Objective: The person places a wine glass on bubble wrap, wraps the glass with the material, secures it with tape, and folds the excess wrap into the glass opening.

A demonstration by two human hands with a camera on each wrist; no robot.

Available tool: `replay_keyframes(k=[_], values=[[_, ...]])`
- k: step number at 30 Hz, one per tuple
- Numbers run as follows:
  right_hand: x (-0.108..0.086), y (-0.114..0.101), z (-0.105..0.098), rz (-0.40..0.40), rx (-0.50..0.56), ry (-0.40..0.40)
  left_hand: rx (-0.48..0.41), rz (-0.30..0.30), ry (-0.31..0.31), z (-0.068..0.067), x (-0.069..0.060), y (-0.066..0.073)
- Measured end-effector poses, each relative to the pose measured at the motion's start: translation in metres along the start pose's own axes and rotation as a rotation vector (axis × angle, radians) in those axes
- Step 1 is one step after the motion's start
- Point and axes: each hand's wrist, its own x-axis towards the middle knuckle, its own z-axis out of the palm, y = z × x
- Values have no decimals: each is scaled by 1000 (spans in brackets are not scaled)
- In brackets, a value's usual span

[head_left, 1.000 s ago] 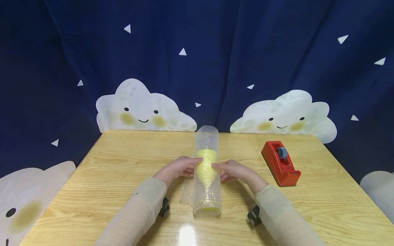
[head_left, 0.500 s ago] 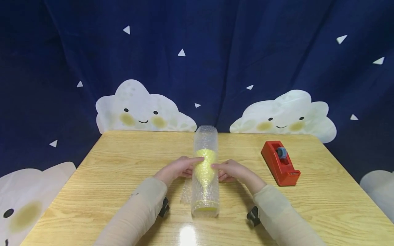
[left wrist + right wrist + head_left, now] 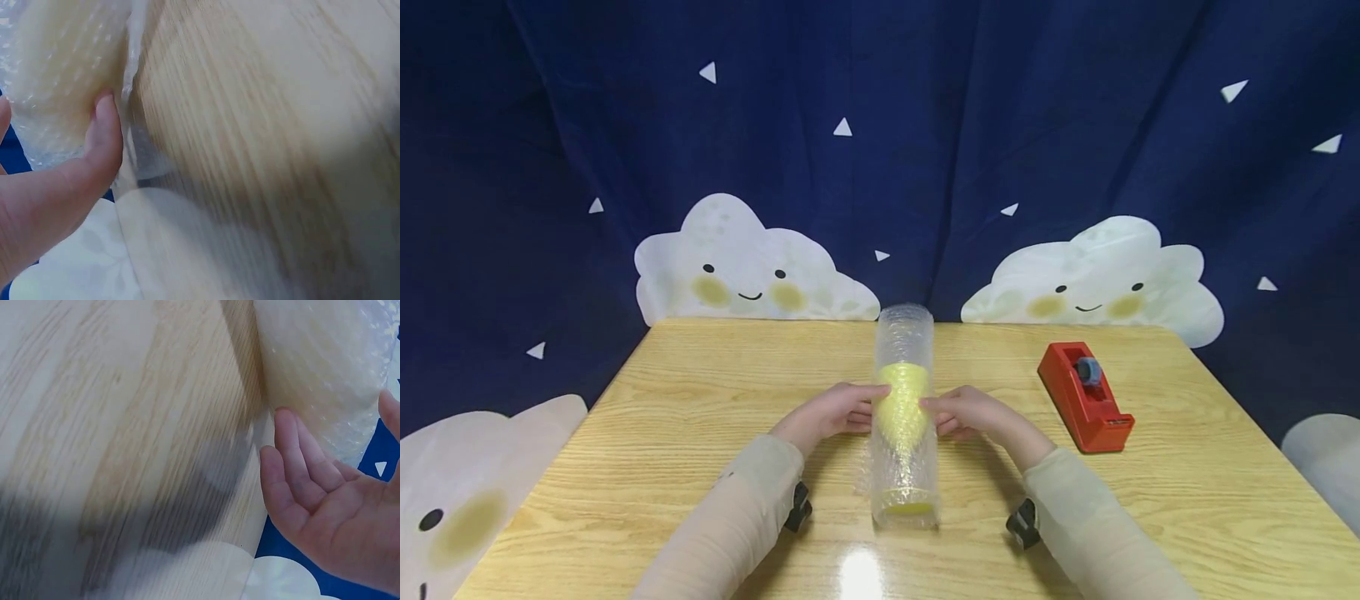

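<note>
In the head view a roll of bubble wrap (image 3: 907,333) lies lengthwise in the middle of the table. A yellow thing shaped like a goblet (image 3: 904,417) shows through it, wide part away from me and round base near me. On the left side my left hand (image 3: 841,410) holds the roll, thumb on top and fingers low against its side. My right hand (image 3: 977,417) holds the opposite side the same way. In the right wrist view, gently bent fingers (image 3: 290,447) lie along the wrap. A loose flap of wrap (image 3: 862,468) pokes out at the left.
A red tape dispenser (image 3: 1086,400) with a small bluish tape roll stands to the right on the wooden table (image 3: 715,358). Behind hangs a dark blue curtain (image 3: 917,150) with cloud and triangle prints. The table's far edge lies close to the bundle's far end.
The wrapped bundle shifts slightly left, then back right between both hands. Less of the loose flap shows at its left side now. The hands keep nearly the same place.
</note>
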Motion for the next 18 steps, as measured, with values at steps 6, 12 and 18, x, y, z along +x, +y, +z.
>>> replay_keyframes(k=[6, 12, 18], values=[[0, 0, 0, 9, 9, 6, 86, 3, -3, 4, -3, 4], [-1, -3, 1, 11, -2, 3, 155, 45, 7, 7, -4, 4], [0, 0, 0, 0, 20, -8, 89, 40, 11, 4, -1, 2]])
